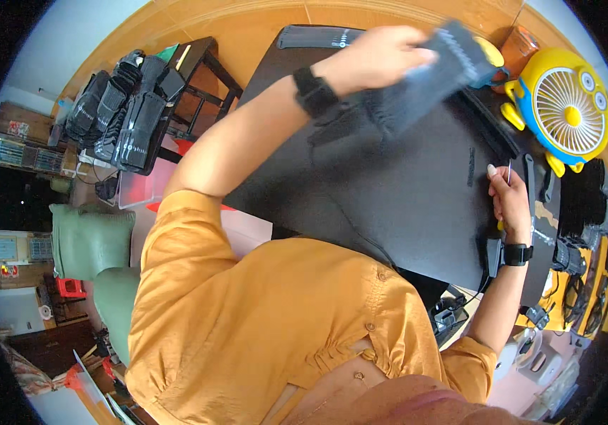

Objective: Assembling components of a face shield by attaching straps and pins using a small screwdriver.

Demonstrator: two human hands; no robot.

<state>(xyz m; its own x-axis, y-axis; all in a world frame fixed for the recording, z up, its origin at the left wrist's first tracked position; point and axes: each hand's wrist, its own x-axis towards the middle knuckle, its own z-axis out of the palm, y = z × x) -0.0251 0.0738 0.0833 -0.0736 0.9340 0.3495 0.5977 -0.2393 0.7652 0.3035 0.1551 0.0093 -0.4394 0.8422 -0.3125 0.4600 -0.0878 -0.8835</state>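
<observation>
Head camera view shows, nearest, the wearer's mustard-orange cotton shirt with buttons, and then the black, smooth work table, over which a thin dark cable runs down to the near edge. On the right side, the right hand is close to the table surface; its fingers are curled together around a thin, pointed small tool, of which only a narrow part is visible, so I cannot tell its kind.

Farther away, the left hand is clenched on a dark grey, soft fabric piece with white printed marks. This piece is above the far part of the table, and its lower part is blurred, so I cannot tell if it touches the surface. Beyond it, a similar flat dark grey piece lies along the far edge, and to the right stands a yellow and blue round fan. Well apart at left, a dark wooden side table carries a pile of folded dark grey fabric pieces.

I judge that the step in hand is the handling of one single piece by the left hand. The next move seems to call for steady control of the hanging cloth, and for keeping the tool's point away from it.
</observation>
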